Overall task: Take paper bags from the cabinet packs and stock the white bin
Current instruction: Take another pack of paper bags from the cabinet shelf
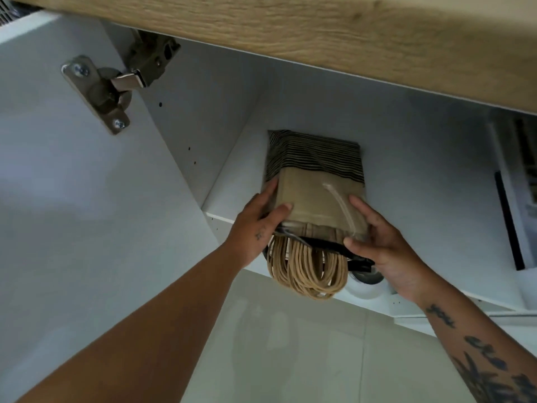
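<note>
Head view: the pack (315,196) of bags lies at the shelf's (421,213) front edge, handles (308,271) drooping past it. Left hand (255,225) clamps its left side, right hand (386,251) its front right corner. The handle end looks open, so tilting the pack forward could spill bags.

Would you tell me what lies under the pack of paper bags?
The pack of paper bags lies on the white shelf; its handles overhang. Anything beneath is hidden.
</note>
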